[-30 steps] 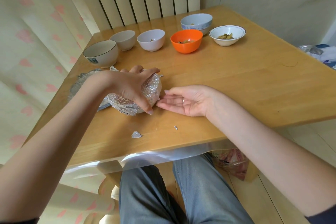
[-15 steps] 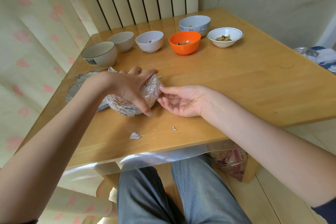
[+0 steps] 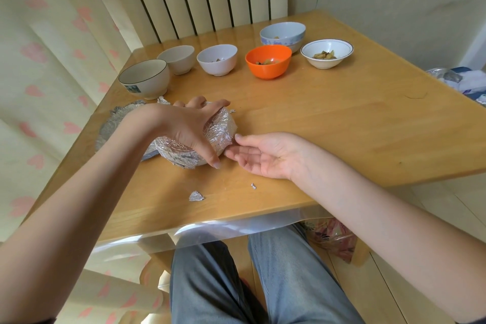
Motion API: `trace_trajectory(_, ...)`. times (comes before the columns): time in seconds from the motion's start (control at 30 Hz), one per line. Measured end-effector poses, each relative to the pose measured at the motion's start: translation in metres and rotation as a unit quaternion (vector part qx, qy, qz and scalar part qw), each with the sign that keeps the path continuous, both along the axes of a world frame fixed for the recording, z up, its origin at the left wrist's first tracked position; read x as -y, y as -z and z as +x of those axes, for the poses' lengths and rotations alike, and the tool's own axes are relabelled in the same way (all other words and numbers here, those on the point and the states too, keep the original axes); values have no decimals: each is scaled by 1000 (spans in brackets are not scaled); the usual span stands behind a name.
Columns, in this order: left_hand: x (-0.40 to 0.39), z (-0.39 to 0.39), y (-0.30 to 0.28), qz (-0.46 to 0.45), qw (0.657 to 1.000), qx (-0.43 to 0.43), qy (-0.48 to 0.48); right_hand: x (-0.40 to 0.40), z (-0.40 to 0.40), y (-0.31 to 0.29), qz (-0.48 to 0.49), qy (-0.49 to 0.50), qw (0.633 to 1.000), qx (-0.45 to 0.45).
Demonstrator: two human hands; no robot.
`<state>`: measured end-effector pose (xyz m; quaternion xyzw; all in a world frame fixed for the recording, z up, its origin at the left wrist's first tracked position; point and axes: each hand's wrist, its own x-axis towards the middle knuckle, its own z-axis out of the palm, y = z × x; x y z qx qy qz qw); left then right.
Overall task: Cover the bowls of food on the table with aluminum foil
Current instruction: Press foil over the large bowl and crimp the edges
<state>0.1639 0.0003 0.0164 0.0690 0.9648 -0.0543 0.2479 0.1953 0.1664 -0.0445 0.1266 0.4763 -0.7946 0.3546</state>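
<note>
Item one, the foil-wrapped bowl [image 3: 210, 139], stood near the front-left of the wooden table [image 3: 342, 123], its crinkled silver skin moulded over a round form. I noted my left hand [image 3: 192, 131] clamped over its top, fingers curled down the sides. My right hand [image 3: 263, 155], half a second earlier curled against the foil, now lay palm-up with fingers straightened, their tips just touching the wrap. Behind the bowl lay one flat crumpled foil sheet [image 3: 115, 123]; two torn foil scraps [image 3: 196, 196] sat toward the near edge. Along the far side I counted six uncovered bowls: one dark-rimmed [image 3: 144, 79], two plain white [image 3: 217, 59], one glossy orange plastic bowl [image 3: 268, 64], one blue-patterned [image 3: 282, 33], one thin-rimmed [image 3: 326, 53].
</note>
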Motion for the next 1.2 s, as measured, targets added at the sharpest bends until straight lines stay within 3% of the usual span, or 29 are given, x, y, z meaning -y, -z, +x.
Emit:
trace_trajectory(0.27,0,1,0,5,1000,2,-4,5,4,3,9,19,1000,-19)
trace_trajectory(0.63,1,0,1,6,1000,4,-3,21,10,10,60,120,986,-94)
trace_trajectory(0.7,1,0,0,6,1000,1,-2,20,13,18,125,146,963,-189)
trace_trajectory(0.8,1,1,0,9,1000,0,-3,17,14,29,270,134,877,-375)
trace_trajectory(1.03,1,1,1,8,1000,-1,-3,19,3,29,280,118,853,-423)
trace_trajectory(1.2,2,1,0,10,1000,4,-1,13,-5,23,369,94,776,-503)
